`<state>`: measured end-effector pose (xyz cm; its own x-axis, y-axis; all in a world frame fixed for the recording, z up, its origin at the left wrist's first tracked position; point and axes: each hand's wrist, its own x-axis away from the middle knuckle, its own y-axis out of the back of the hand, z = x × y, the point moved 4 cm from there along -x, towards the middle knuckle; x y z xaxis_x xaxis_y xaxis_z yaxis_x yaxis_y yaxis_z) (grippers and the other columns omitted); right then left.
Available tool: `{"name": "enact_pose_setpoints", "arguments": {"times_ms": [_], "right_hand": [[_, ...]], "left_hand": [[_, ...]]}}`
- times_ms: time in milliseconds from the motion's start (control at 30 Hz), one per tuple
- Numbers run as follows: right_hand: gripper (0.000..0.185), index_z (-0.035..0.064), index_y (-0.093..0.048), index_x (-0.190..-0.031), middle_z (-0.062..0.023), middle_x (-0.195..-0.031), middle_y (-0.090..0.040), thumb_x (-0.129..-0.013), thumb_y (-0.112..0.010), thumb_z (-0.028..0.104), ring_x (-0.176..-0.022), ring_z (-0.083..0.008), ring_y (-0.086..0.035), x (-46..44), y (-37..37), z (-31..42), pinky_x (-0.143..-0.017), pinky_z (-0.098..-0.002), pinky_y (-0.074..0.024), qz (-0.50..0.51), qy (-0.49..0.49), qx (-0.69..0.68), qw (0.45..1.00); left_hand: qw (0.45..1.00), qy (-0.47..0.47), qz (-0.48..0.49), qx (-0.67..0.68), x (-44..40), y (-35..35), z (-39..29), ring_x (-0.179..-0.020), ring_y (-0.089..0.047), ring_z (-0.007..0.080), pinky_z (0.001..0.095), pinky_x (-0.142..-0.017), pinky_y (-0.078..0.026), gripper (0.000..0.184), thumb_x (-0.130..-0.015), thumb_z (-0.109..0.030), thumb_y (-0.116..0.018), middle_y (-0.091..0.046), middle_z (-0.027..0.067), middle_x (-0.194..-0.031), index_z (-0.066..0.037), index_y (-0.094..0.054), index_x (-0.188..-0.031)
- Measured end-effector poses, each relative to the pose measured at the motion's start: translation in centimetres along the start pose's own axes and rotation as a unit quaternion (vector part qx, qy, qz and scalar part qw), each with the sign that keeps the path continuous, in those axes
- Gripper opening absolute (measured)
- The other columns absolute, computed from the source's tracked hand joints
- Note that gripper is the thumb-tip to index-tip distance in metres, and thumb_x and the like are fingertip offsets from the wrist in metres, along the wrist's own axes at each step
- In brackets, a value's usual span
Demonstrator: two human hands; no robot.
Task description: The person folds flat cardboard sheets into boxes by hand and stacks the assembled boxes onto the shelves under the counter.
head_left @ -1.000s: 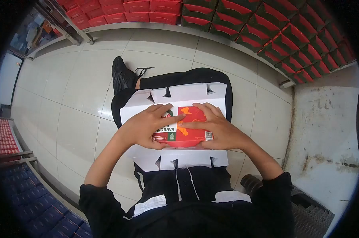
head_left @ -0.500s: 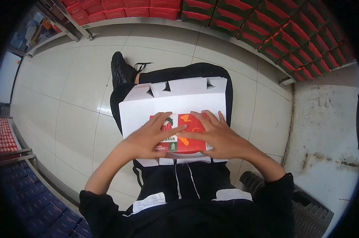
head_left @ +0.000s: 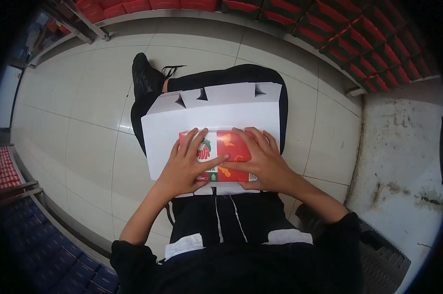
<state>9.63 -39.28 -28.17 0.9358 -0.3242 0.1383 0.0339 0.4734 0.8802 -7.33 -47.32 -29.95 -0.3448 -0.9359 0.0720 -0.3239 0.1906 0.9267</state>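
Note:
A red and white printed carton (head_left: 233,171) with orange shapes and green marks lies across my lap. Beneath it are white flat cardboard sheets (head_left: 209,116) with slots and tabs along the far edge. My left hand (head_left: 186,164) grips the carton's left half, fingers at its far edge and thumb across the top. On the right half, my right hand (head_left: 260,159) holds it the same way, with the two thumbs close together over the middle. The hands hide both ends of the carton.
Shelves of red boxes (head_left: 150,5) and dark-and-red boxes (head_left: 339,44) line the far side. Dark blue boxes (head_left: 40,245) are stacked at lower left. A black shoe (head_left: 145,78) rests on the tiled floor (head_left: 87,147). A stained wall (head_left: 400,161) stands at right.
The carton, sheets and hands sit slightly higher in view. My left hand's fingers have moved up to the carton's far edge and now point more away from me.

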Motion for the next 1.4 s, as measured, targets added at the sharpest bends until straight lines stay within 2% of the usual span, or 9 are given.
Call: {"name": "enact_pose_setpoints", "arguments": {"times_ms": [300,400,467,567,700,867,1100,1167,1400], "right_hand": [[0.045,0.0218,-0.057,-0.119,-0.0186,-0.142,-0.023,-0.076,-0.07,0.03,-0.132,-0.0379,-0.022,1.5,-2.5,-1.0,-0.103,-0.059,-0.0218,-0.168,0.058,0.003,0.984],[0.041,0.0082,-0.052,-0.123,-0.0196,-0.143,-0.021,-0.084,-0.061,0.018,-0.133,-0.0364,-0.022,2.3,-2.0,-0.6,-0.104,-0.0513,-0.0255,-0.326,-0.111,-0.233,0.909],[0.04,-0.0025,-0.048,-0.123,-0.0208,-0.141,-0.027,-0.085,-0.055,0.008,-0.131,-0.0353,-0.028,3.2,-1.5,-1.0,-0.104,-0.0422,-0.0298,-0.462,-0.22,-0.355,0.783],[0.042,0.0007,-0.05,-0.124,-0.019,-0.134,-0.041,-0.083,-0.056,0.004,-0.125,-0.0314,-0.039,3.0,0.1,-1.7,-0.102,-0.0378,-0.033,-0.37,-0.104,-0.477,0.791],[0.038,0.0052,-0.062,-0.111,-0.0143,-0.119,-0.056,-0.074,-0.069,0.012,-0.114,-0.0296,-0.051,2.6,4.6,0.6,-0.096,-0.0381,-0.0386,-0.452,-0.028,-0.162,0.877],[0.017,0.0078,-0.07,-0.089,-0.0045,-0.087,-0.069,-0.072,-0.071,0.011,-0.092,-0.0201,-0.063,0.9,6.2,1.2,-0.094,-0.0384,-0.0363,-0.416,-0.032,-0.246,0.875],[0.021,0.0079,-0.07,-0.094,-0.005,-0.096,-0.068,-0.073,-0.069,0.011,-0.094,-0.0205,-0.062,0.2,8.1,1.0,-0.091,-0.0374,-0.04,-0.365,0.027,-0.222,0.904],[0.03,0.0036,-0.064,-0.106,-0.0098,-0.105,-0.065,-0.077,-0.067,0.011,-0.097,-0.0253,-0.062,-0.2,9.0,-0.3,-0.087,-0.0347,-0.0442,-0.362,-0.033,-0.347,0.865],[0.039,0.0016,-0.042,-0.13,-0.0154,-0.138,-0.038,-0.092,-0.044,0.012,-0.117,-0.0334,-0.047,-2.6,8.4,0.0,-0.095,-0.0334,-0.0394,-0.258,-0.083,-0.319,0.908]], "left_hand": [[0.999,0.047,-0.025,0.01,-2.2,-0.4,-2.2,-0.134,-0.011,0.0461,0.0694,-0.098,-0.011,0.104,-0.046,-0.053,-0.079,-0.017,0.0259,-0.142,-0.035,-0.034,-0.137],[0.997,0.045,-0.04,-0.055,-2.6,-1.2,-2.2,-0.13,-0.017,0.0477,0.0695,-0.098,-0.01,0.1,-0.049,-0.049,-0.077,-0.021,0.0272,-0.138,-0.031,-0.035,-0.138],[0.994,0.075,-0.07,-0.03,-2.7,-0.1,-1.9,-0.125,-0.024,0.0479,0.0641,-0.1,-0.014,0.101,-0.051,-0.042,-0.076,-0.024,0.0295,-0.133,-0.022,-0.032,-0.14],[0.974,0.112,-0.167,0.1,-2.7,1.9,-1.0,-0.12,-0.027,0.0466,0.0617,-0.097,-0.02,0.102,-0.054,-0.039,-0.074,-0.028,0.0318,-0.126,-0.022,-0.026,-0.142],[0.955,0.139,-0.144,0.221,-2.5,3.4,-1.7,-0.118,-0.028,0.0475,0.0525,-0.098,-0.025,0.111,-0.05,-0.039,-0.073,-0.028,0.0327,-0.123,-0.013,-0.019,-0.144],[0.921,0.133,-0.162,0.33,-1.3,1.8,-2.1,-0.116,-0.03,0.0438,0.0488,-0.098,-0.026,0.115,-0.051,-0.039,-0.071,-0.026,0.0299,-0.123,-0.01,-0.013,-0.145],[0.917,0.123,-0.228,0.304,-1.0,2.9,-1.0,-0.115,-0.03,0.0439,0.0502,-0.097,-0.024,0.108,-0.049,-0.04,-0.072,-0.029,0.0295,-0.121,-0.013,-0.025,-0.143],[0.966,0.113,-0.219,0.084,-0.9,4.0,-1.6,-0.115,-0.029,0.0442,0.0516,-0.096,-0.023,0.098,-0.048,-0.042,-0.072,-0.03,0.0295,-0.12,-0.019,-0.038,-0.137],[0.962,0.115,-0.247,0.03,-1.6,4.8,-2.1,-0.115,-0.026,0.0431,0.0536,-0.095,-0.019,0.092,-0.046,-0.042,-0.073,-0.028,0.0283,-0.122,-0.023,-0.045,-0.132]]}}
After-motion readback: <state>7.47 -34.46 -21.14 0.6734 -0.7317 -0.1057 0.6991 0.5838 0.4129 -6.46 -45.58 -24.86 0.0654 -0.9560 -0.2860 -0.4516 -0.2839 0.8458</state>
